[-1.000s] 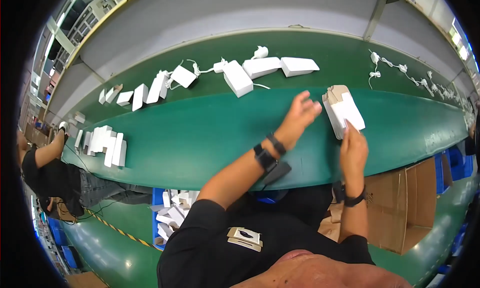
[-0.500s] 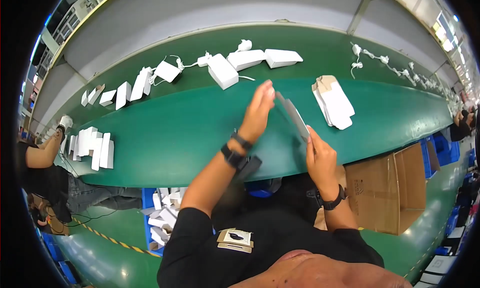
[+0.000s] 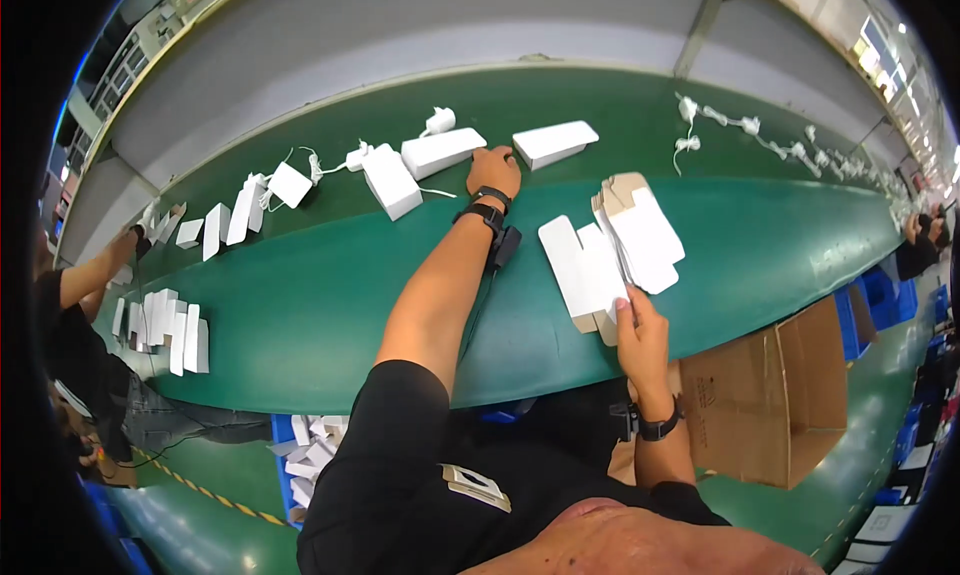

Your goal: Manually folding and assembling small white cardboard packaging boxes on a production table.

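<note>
My left hand [image 3: 494, 173] reaches to the far side of the bench, fingers curled, between a white box [image 3: 444, 152] and another white box [image 3: 556, 143]. Whatever its fingers hold, if anything, is hidden. My right hand [image 3: 642, 335] is closed on the near edge of a flat, unfolded white carton [image 3: 577, 273] with brown inner flaps. That carton lies tilted over the green work surface. Just beyond it, and partly behind it, rests a stack of flat white cartons [image 3: 650, 237].
White plug adapters with cables [image 3: 290, 184] and more white boxes [image 3: 392, 181] line the far side. Standing cartons [image 3: 165, 325] are at left near another person [image 3: 90, 335]. A blue bin of white cartons [image 3: 310, 455] and a brown cardboard box [image 3: 760, 405] stand below the near edge.
My left hand has moved away from the carton, forward to the white boxes. My right hand has lowered the carton to beside the stack. The whole view has shifted slightly.
</note>
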`<state>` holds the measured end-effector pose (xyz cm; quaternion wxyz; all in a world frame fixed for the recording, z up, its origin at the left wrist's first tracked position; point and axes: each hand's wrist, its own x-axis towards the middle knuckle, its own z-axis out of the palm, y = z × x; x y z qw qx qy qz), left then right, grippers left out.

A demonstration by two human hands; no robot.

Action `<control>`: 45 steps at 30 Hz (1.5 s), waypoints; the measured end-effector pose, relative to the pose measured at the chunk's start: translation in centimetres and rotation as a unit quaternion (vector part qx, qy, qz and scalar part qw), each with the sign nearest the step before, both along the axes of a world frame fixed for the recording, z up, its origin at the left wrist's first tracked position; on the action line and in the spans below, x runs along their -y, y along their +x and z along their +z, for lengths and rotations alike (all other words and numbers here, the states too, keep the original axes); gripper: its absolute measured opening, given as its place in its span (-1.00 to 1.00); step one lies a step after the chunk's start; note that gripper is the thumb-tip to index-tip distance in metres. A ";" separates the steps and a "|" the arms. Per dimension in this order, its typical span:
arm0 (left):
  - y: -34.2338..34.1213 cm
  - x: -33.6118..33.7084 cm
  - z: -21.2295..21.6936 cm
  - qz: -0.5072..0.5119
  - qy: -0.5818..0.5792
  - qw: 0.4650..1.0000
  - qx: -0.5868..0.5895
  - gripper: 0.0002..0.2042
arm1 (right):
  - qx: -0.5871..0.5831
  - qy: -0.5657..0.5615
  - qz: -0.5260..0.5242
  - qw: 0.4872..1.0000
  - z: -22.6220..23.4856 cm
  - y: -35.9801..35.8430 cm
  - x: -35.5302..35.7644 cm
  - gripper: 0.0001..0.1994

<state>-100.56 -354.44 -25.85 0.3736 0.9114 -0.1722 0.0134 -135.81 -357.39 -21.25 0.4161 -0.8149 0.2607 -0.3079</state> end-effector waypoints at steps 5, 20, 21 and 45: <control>-1.2 2.8 0.1 0.019 -0.098 0.995 0.030 -0.40 | -0.035 0.059 0.012 0.998 -0.6 -0.2 1.5 -0.71; 0.8 6.3 -1.2 0.039 -0.103 0.993 -0.041 -0.34 | -0.048 0.092 0.016 0.994 -1.8 -0.7 3.7 -0.71; 0.6 6.4 -1.2 0.043 -0.104 0.993 -0.044 -0.35 | -0.048 0.093 0.017 0.994 -1.8 -0.7 3.9 -0.71; -20.3 -11.2 8.4 -0.388 -0.473 0.692 -0.384 -0.02 | 0.173 -0.055 0.212 0.960 4.7 1.2 -2.2 -0.65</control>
